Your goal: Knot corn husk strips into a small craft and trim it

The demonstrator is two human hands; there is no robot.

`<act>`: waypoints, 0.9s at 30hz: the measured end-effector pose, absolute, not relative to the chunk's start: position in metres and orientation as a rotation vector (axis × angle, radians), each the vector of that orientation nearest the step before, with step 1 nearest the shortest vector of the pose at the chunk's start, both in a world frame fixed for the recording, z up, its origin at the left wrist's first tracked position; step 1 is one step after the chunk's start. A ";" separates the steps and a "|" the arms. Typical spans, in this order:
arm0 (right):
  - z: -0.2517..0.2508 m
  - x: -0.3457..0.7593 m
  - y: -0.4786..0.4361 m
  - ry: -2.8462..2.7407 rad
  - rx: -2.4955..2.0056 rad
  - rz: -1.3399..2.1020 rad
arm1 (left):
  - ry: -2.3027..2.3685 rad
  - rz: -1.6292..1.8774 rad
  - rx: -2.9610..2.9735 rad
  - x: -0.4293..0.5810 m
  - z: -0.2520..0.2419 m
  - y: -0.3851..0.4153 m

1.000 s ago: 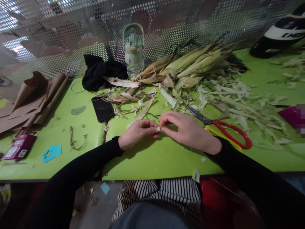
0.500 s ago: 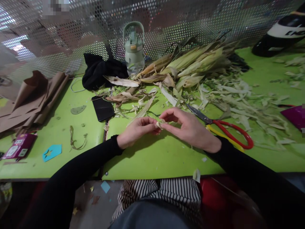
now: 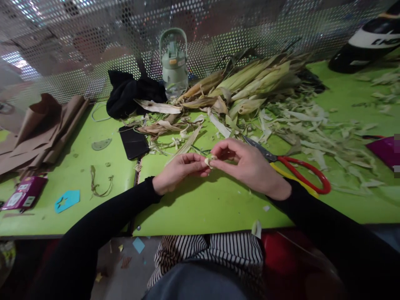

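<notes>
Both hands meet over the green table (image 3: 200, 208), just above its surface. My left hand (image 3: 179, 171) pinches one end of a small pale folded piece of corn husk (image 3: 210, 160). My right hand (image 3: 250, 166) pinches the other end with thumb and curled fingers. Black sleeves cover both arms. Red-handled scissors (image 3: 300, 171) lie just right of my right hand, blades pointing up-left. A pile of corn husks (image 3: 250, 83) lies behind the hands.
Husk scraps (image 3: 315, 133) litter the right side. A black phone (image 3: 133, 142), black cloth (image 3: 129, 93) and green bottle (image 3: 174, 62) stand behind left. Brown paper (image 3: 40, 129), a purple packet (image 3: 23, 195) and a blue star cutout (image 3: 67, 200) lie far left. A perforated metal screen (image 3: 93, 41) backs the table.
Both hands have lifted slightly and shifted away from me, still working the small husk piece between the fingertips. Nothing else moved.
</notes>
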State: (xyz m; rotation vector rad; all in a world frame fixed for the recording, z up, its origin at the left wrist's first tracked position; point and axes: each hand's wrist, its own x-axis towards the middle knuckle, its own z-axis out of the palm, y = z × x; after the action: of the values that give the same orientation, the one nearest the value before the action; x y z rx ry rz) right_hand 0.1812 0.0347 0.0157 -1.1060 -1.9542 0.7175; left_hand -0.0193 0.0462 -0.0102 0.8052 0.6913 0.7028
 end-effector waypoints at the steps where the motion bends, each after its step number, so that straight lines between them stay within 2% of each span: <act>1: 0.016 0.181 0.034 -1.943 -1.102 0.689 | 0.688 0.698 0.782 -0.019 -0.010 0.046; 10: 0.019 0.180 0.032 -2.093 -1.014 0.324 | 0.693 0.733 0.727 -0.018 -0.011 0.045; 22: 0.022 0.185 0.035 -2.241 -0.880 0.359 | 0.713 0.762 0.768 -0.016 -0.010 0.042; 27: 0.022 0.185 0.033 -2.280 -0.793 0.275 | 0.687 0.775 0.764 -0.015 -0.010 0.040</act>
State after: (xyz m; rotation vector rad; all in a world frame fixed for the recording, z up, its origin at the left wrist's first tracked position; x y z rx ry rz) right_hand 0.1850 0.0334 0.0217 -0.7928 -2.2804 0.2746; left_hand -0.0148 0.0402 -0.0101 0.7645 0.6867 0.7753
